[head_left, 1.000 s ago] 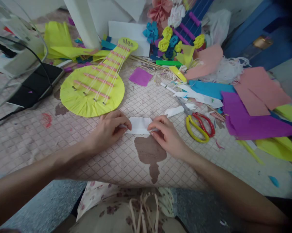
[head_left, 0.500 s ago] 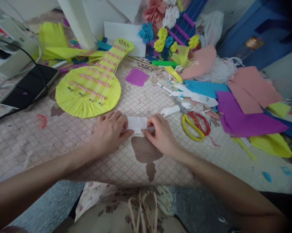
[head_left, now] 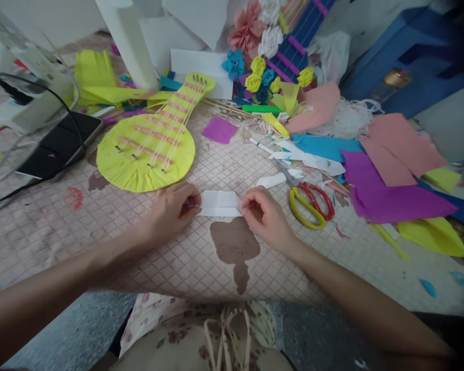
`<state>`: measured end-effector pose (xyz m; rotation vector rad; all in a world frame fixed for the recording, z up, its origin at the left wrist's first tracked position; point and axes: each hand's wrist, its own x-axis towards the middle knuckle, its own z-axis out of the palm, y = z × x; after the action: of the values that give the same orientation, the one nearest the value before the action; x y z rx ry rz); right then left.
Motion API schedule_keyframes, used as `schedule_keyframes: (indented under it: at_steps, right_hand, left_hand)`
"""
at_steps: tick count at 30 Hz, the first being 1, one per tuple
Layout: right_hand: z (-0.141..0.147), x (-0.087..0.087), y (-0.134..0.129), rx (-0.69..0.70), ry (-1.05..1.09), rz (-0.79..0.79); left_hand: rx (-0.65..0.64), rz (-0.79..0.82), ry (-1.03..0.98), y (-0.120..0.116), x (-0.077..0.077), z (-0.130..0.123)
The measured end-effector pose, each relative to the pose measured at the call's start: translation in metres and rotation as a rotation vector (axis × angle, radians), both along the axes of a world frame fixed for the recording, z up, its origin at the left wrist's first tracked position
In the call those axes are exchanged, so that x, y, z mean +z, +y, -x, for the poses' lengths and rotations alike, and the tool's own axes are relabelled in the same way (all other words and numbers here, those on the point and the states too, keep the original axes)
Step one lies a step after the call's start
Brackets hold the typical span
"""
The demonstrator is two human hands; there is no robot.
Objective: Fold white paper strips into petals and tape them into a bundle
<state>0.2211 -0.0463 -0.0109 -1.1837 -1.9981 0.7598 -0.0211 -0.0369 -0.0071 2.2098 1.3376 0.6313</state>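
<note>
A small white paper strip (head_left: 220, 203) with a lengthwise crease lies between my two hands near the middle of the table. My left hand (head_left: 173, 207) pinches its left end between thumb and fingers. At the right end, my right hand (head_left: 265, 216) grips the paper the same way. Just beyond my left hand rests a yellow paper-covered instrument model (head_left: 149, 154) with pink bars and white strings. Scissors (head_left: 311, 203) with red and yellow handles lie to the right of my right hand.
Purple paper (head_left: 397, 188), pink paper (head_left: 405, 147) and blue paper (head_left: 324, 147) are spread at the right. Paper flowers (head_left: 258, 77) stand at the back. A black phone (head_left: 59, 147) and cables lie at the left, beside a power strip (head_left: 31, 105).
Both hands have shifted outward to the ends of the white paper, so more of it shows and a crease is visible. The whole view has moved slightly.
</note>
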Motion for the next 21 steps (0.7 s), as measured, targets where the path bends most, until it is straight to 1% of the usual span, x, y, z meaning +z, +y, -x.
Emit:
schedule_keyframes:
  at_steps: [3, 6, 8, 10, 12, 14, 15, 17, 21]
  right_hand:
    - [-0.006, 0.002, 0.002, -0.128, 0.123, -0.036]
    - [-0.009, 0.006, 0.002, -0.187, 0.178, -0.052]
    - [-0.009, 0.009, 0.0, -0.181, 0.177, -0.071]
    - [-0.008, 0.011, -0.002, -0.159, 0.163, -0.095]
    - [-0.008, 0.013, -0.003, -0.145, 0.15, -0.118]
    - [-0.008, 0.014, -0.004, -0.144, 0.147, -0.137]
    - [-0.008, 0.015, -0.004, -0.146, 0.149, -0.143]
    - [-0.009, 0.016, -0.005, -0.147, 0.16, -0.153]
    - [-0.011, 0.019, -0.006, -0.148, 0.173, -0.174]
  left_hand:
    - [0.007, 0.017, -0.051, 0.002, 0.007, 0.001]
    - [-0.002, -0.059, -0.046, 0.012, 0.019, -0.004]
    - [-0.085, -0.067, -0.017, 0.022, 0.026, -0.014]
    - [-0.218, -0.077, 0.003, 0.035, 0.03, -0.028]
    - [-0.363, -0.091, 0.051, 0.047, 0.03, -0.045]
    - [-0.477, -0.05, 0.119, 0.058, 0.027, -0.06]
    - [-0.509, -0.029, 0.156, 0.062, 0.026, -0.067]
    - [-0.532, 0.02, 0.233, 0.068, 0.026, -0.076]
    - [-0.546, 0.112, 0.305, 0.073, 0.033, -0.08]
